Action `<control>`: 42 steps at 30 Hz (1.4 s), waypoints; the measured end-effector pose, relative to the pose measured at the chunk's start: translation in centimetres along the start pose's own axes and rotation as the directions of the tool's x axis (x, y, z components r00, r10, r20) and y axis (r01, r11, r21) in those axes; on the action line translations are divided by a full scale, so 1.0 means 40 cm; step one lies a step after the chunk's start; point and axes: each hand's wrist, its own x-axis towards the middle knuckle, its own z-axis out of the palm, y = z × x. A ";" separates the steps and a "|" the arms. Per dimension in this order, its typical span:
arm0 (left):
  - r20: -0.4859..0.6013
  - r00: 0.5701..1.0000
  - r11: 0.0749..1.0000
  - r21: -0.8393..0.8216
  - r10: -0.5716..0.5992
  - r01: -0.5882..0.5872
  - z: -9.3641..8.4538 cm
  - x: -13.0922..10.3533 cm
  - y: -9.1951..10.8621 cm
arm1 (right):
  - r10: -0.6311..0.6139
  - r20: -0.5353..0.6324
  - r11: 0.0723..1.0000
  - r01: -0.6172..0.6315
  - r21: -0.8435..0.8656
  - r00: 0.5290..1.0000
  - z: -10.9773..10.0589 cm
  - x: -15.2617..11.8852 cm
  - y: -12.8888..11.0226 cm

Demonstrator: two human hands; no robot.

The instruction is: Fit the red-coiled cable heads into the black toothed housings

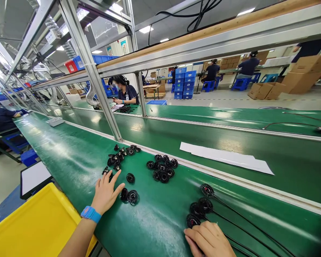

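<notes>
My left hand (pixel 106 192), with a blue wristband (pixel 91 214), is over the green bench with its fingers spread and nothing in them. Its fingertips reach the near edge of a pile of small black toothed parts with metal bits (pixel 116 159). Right of it lie a single black toothed wheel (pixel 130 177) and a pair of black toothed wheels (pixel 132 196). My right hand (pixel 210 240) is curled at the bottom edge, close to several black wheels with long cables (pixel 204 205). Whatever its fingers hold is hidden beneath them.
Another cluster of black toothed wheels (pixel 162 169) lies mid-bench. White paper strips (pixel 224 157) rest beyond the white rail (pixel 203 174). A yellow bin (pixel 34 221) stands at the lower left, and a metal post (pixel 93 75) rises from the bench. A co-worker (pixel 125 92) sits opposite.
</notes>
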 end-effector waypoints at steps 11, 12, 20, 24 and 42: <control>0.104 0.970 0.969 -0.139 0.220 -0.205 -0.019 -0.043 0.065 | -0.030 0.011 0.999 0.030 -0.013 0.999 -0.020 0.024 -0.008; 0.095 0.971 0.969 -0.141 0.218 -0.204 -0.021 -0.047 0.061 | -0.031 0.015 0.999 0.031 -0.014 0.999 -0.021 0.028 -0.009; -0.081 0.995 0.996 -0.069 -0.054 0.048 -0.003 0.089 -0.018 | -0.014 -0.022 1.000 0.015 0.014 1.000 -0.007 0.017 -0.008; -0.057 0.998 0.996 -0.091 0.010 -0.016 0.008 0.098 -0.005 | 0.005 -0.056 1.000 -0.004 0.029 0.998 0.010 0.000 0.003; -0.141 0.987 0.991 -0.115 -0.079 0.063 0.043 0.239 -0.082 | 0.019 -0.023 1.000 -0.019 0.010 1.000 0.007 -0.004 0.000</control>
